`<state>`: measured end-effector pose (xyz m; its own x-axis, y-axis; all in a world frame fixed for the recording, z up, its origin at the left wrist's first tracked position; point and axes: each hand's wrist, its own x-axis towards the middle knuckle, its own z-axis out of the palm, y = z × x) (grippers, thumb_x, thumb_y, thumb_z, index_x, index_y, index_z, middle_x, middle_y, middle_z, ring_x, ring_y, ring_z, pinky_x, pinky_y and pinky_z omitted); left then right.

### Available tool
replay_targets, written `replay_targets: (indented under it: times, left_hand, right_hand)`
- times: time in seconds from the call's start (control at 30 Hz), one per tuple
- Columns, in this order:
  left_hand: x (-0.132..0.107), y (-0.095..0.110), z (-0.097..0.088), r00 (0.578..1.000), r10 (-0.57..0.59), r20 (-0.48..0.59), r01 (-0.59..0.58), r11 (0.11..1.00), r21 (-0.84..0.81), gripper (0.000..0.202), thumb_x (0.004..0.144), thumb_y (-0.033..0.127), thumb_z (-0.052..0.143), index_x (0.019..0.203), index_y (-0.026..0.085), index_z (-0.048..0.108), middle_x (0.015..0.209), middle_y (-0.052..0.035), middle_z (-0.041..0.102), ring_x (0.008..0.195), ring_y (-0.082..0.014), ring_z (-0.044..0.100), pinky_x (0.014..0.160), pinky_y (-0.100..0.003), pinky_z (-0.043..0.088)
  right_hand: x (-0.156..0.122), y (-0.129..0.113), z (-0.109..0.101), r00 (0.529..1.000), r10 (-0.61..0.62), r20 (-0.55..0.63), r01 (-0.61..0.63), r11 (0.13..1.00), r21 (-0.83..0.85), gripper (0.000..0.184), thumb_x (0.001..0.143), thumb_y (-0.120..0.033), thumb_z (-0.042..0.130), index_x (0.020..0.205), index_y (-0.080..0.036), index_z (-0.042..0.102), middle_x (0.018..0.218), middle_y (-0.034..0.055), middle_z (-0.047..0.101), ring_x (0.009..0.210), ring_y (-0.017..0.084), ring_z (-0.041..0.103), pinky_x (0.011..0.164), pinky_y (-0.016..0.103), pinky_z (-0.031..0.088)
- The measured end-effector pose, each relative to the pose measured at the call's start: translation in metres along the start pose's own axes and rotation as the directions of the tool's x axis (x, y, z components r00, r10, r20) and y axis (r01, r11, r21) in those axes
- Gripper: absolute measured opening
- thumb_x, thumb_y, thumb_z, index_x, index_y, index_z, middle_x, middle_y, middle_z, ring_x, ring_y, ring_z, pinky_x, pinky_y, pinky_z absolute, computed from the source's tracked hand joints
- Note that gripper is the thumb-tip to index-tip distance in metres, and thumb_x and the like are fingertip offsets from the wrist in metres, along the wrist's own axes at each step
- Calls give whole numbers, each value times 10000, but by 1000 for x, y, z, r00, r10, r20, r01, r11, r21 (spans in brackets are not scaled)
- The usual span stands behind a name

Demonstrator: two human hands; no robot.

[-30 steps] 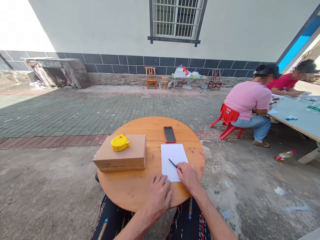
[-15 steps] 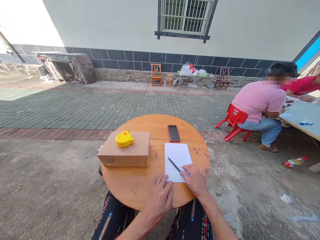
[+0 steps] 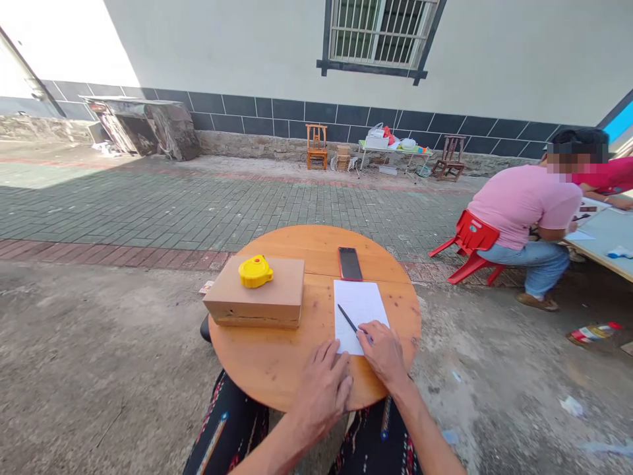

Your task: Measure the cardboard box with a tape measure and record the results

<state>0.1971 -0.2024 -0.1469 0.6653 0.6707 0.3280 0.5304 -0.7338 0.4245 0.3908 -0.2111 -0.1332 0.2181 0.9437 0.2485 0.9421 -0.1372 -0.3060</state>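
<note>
A white sheet of paper [image 3: 353, 293] lies on the round wooden table [image 3: 277, 369]. My left hand [image 3: 324, 382] rests flat at its lower left corner, fingers stretched out and holding nothing. Over the right part of the sheet, my right hand [image 3: 383, 353] has thumb and fingers closed at the near end of a black pen [image 3: 347, 317]. The pen slants away to the upper left, low over the paper. Just beyond the sheet is a phone [image 3: 350, 264] with a red edge. To the left, a yellow tape measure [image 3: 256, 272] sits on a closed cardboard box [image 3: 277, 290].
On the right, a person in a pink shirt [image 3: 524, 201] sits on a red chair [image 3: 475, 237] at another table [image 3: 613, 241], with a second person beyond. A bottle [image 3: 593, 333] lies on the ground there. Chairs and a loaded folding table [image 3: 393, 150] stand by the wall.
The whole view has shifted slightly, so things appear a little further right. Both hands keep nearly the same places on the paper and table, and the pen stays at my right hand.
</note>
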Motion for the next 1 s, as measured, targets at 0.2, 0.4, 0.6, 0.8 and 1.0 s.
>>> replay_targets:
  times: [0.2, 0.4, 0.6, 0.8, 1.0]
  left_hand:
    - [-5, -2, 0, 999, 5, -54, -6, 1000, -26, 371, 901, 207, 547, 1267, 181, 599, 1411, -144, 556, 1297, -320, 501, 1069, -554, 469]
    - [-9, 4, -8, 992, 7, -128, -22, 992, -122, 290, 893, 160, 504, 1157, 179, 621, 1333, -143, 587, 1245, -309, 534, 1051, -562, 491]
    - [-42, -18, -38, 963, -13, -268, -19, 993, -119, 460, 866, 118, 481, 1304, 250, 528, 1407, -134, 548, 1320, -293, 512, 1078, -538, 494]
    - [-58, -107, -106, 705, -350, -617, 294, 936, -195, 428, 940, 273, 512, 1365, 226, 517, 1389, -141, 533, 1318, -311, 501, 1102, -558, 435]
    - [-36, -172, -141, 530, -685, -501, 354, 715, -603, 482, 894, 420, 565, 1315, 185, 565, 1376, -139, 552, 1312, -296, 488, 1130, -507, 375]
  right_hand:
    - [-8, 6, -2, 999, 13, -47, -13, 1000, 7, 304, 986, -233, 422, 1029, -208, 722, 1000, 57, 747, 954, 221, 670, 841, 337, 421]
    - [-21, 3, -9, 992, 12, -122, -8, 999, 32, 361, 994, -314, 382, 1007, -211, 727, 1000, 74, 760, 944, 246, 693, 813, 364, 451]
    - [-23, 7, 3, 973, -20, -229, 55, 987, 149, 373, 966, -463, 440, 971, -226, 728, 947, 52, 759, 744, 223, 693, 751, 386, 494]
    - [7, -36, 2, 970, -105, -219, 160, 954, 253, 318, 957, -445, 483, 1031, -227, 702, 1035, 76, 739, 937, 264, 692, 826, 418, 534]
    - [74, -137, -10, 938, -269, -218, 311, 932, 188, 329, 899, -353, 562, 1172, -197, 660, 1242, 117, 676, 1141, 302, 630, 970, 469, 502]
